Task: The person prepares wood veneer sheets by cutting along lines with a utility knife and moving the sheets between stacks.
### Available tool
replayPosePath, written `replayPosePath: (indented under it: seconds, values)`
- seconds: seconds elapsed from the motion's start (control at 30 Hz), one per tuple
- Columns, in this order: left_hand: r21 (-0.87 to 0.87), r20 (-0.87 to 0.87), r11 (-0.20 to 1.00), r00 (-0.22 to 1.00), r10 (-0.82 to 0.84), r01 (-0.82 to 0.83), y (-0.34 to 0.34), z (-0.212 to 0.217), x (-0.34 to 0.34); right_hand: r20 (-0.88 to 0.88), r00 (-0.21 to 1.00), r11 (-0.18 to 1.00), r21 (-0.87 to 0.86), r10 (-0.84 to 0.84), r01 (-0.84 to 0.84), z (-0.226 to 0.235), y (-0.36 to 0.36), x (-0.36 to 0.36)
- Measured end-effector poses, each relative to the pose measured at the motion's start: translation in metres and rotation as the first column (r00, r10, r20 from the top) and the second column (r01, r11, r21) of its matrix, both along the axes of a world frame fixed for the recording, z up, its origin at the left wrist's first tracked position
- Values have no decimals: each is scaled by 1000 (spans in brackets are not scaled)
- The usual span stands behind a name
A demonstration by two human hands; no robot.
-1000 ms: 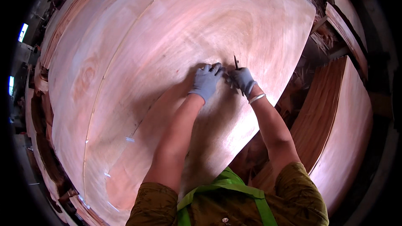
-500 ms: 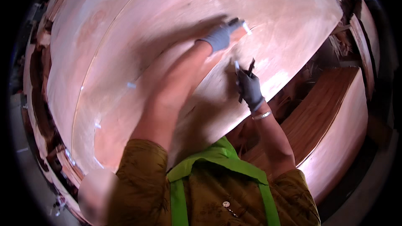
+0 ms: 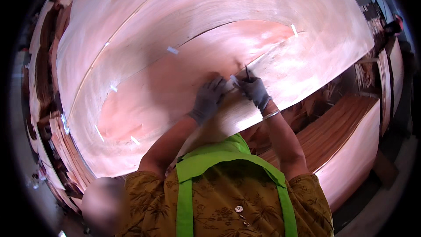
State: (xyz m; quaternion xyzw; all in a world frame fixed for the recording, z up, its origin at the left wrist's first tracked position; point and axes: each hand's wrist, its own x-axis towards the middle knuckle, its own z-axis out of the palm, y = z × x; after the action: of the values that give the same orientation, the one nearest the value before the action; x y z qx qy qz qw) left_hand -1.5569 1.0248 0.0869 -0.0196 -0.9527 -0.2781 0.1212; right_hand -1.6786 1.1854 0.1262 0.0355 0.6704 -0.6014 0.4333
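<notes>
veneer sheet [image 3: 184, 39], big and pinkish, covers pretty much the whole work surface, lying flat on a stack of more sheets. a thin seam or split runs across it on a diagonal, from the lower left up toward the far right edge, and that line goes right under both hands.

left hand [image 3: 208, 101] in a grey glove is pressed down on the veneer, fingers bent and bunched at the seam, just left of a small white strip of tape [image 3: 233, 79]. looks like the fingertips pin the near end of that strip, though i can't tell for sure if it's pinched or just held flat. right hand [image 3: 255, 91], also gloved, is closed around a thin dark tool [image 3: 247, 73], a blade or pencil kind of thing, its tip poking up and away from the person toward the far edge. it's too small to call.

so the tape sits between the two hands, touching or nearly touching both, its long axis across the seam. the right hand is the nearer one to the bit of seam that carries on toward the far right edge.

other short white tape bits [image 3: 172, 50] are dotted along the seams, one near the far right edge, a few by the near left edge. another stack of veneer [image 3: 346, 149] sits lower, off to the right.
</notes>
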Motion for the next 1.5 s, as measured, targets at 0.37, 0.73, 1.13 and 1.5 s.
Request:
replayPosePath:
  seconds: [0.37, 0.73, 1.13, 1.5]
  values:
    - [-368, -107, 928, 994, 11, -50, 25, -36, -14, -150, 988, 995, 87, -35, 48, -53, 6, 30]
    - [62, -140, 990, 982, 131, -123, -39, -19, -12, -189, 956, 975, -47, -223, 218, -7, -2, 30]
    - [-324, 68, 816, 848, 525, -479, -130, -15, 60, -375, 927, 983, 175, 23, 47, -35, -114, -202]
    - [-124, -81, 828, 837, 541, -547, -129, -14, 72, -669, 184, 688, 723, 721, -65, -59, -87, -212]
